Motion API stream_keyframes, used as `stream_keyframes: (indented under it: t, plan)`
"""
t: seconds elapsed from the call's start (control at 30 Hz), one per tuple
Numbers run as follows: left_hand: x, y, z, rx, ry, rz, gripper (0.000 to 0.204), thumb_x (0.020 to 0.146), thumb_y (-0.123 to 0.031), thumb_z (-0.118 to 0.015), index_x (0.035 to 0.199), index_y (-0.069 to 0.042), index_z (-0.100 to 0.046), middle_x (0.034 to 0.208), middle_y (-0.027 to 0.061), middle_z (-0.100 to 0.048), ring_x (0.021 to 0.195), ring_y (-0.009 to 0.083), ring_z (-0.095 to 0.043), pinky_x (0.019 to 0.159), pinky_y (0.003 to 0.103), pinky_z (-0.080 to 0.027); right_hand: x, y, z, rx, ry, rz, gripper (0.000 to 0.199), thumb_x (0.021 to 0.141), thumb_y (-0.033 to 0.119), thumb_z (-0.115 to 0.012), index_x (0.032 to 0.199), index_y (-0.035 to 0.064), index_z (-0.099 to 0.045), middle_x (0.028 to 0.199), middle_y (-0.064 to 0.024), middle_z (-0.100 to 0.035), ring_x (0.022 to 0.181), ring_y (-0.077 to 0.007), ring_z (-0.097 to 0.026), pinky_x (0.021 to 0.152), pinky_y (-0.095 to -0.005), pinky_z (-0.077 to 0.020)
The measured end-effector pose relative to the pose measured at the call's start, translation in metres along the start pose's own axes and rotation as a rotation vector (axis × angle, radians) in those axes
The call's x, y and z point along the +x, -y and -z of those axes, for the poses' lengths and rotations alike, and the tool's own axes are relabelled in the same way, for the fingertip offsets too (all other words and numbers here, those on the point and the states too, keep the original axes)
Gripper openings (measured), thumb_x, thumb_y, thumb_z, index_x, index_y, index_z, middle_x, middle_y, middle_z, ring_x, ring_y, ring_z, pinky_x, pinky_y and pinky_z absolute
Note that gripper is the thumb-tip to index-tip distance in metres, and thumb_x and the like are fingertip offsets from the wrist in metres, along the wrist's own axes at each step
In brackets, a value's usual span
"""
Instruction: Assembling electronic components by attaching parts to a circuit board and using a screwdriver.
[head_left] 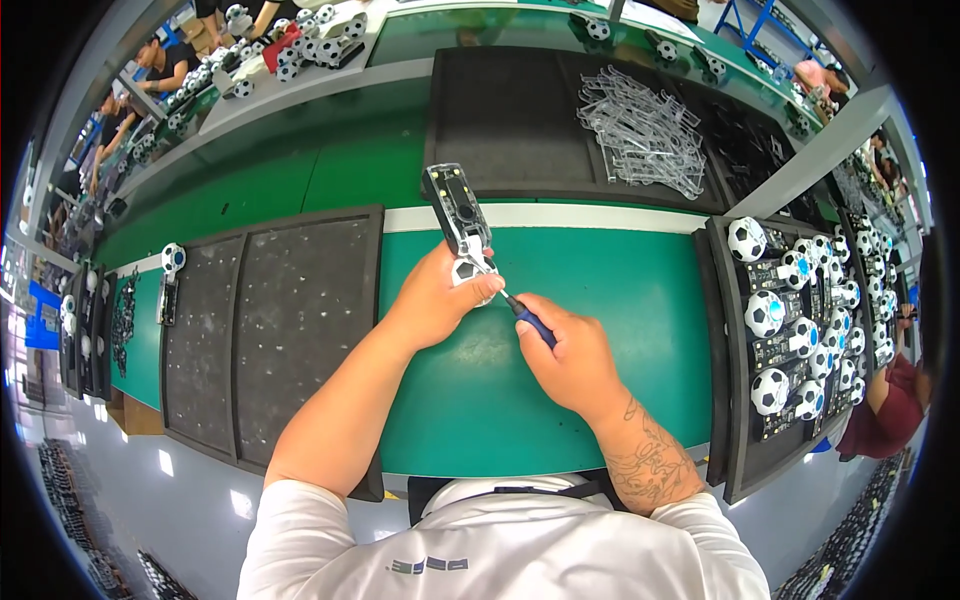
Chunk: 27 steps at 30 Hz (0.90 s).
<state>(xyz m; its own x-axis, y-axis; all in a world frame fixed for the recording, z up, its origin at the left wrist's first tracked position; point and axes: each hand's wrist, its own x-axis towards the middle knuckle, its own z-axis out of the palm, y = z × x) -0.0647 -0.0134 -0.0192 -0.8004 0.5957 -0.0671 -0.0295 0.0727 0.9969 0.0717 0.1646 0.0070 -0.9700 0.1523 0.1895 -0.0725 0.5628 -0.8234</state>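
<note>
My left hand (430,298) is closed round the soccer-ball end of a small electronic device (457,205). The device's black rectangular body, in a clear frame with small yellowish spots, points up and away from me. In my right hand (575,358) is a screwdriver (535,324) with a dark blue handle. Its shaft slants up and left to the ball end beside my left thumb. Where exactly the tip sits is too small to tell. Both hands are held over the green work mat (540,420).
On the right, a dark tray (733,400) holds several soccer-ball devices. A dark, speckled tray (290,330) lies left, with one ball device (172,260) by its far corner. Beyond the white strip, clear plastic parts (640,125) are heaped in a black tray. A grey post (810,150) slants at right.
</note>
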Motion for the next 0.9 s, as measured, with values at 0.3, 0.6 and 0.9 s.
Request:
stream_keyframes:
  t: [0.3,0.6,0.9]
  plan:
    - [-0.005,-0.006,-0.004,-0.396,0.017,0.114,0.04,0.096,-0.017,-0.074,0.13,-0.001,-0.058,0.107,0.0111,-0.066,0.092,0.0186,-0.066,0.081,0.032,-0.056,0.0,0.006,-0.013,0.073,-0.008,-0.029,0.028,0.094,0.009,-0.065,0.12,0.0053,-0.07,0.084,-0.0094,-0.073,0.064,-0.0235,-0.062,0.062,-0.0337,-0.0507]
    - [-0.003,0.002,-0.007,-0.408,-0.111,0.037,0.04,0.096,-0.016,-0.073,0.13,-0.002,-0.058,0.109,0.0119,-0.067,0.093,0.0184,-0.067,0.084,0.031,-0.055,0.001,0.006,-0.009,0.015,-0.046,-0.017,0.026,0.094,0.01,-0.064,0.119,0.0048,-0.07,0.083,-0.0093,-0.073,0.064,-0.0248,-0.063,0.062,-0.0347,-0.0509]
    - [-0.001,0.003,-0.003,-0.093,-0.199,-0.131,0.041,0.093,-0.016,-0.075,0.128,-0.001,-0.06,0.107,0.0099,-0.069,0.092,0.0167,-0.065,0.084,0.029,-0.052,0.003,0.007,-0.01,0.018,-0.051,-0.05,0.027,0.094,0.01,-0.064,0.12,0.0033,-0.07,0.085,-0.0083,-0.073,0.065,-0.0229,-0.062,0.063,-0.0333,-0.0506]
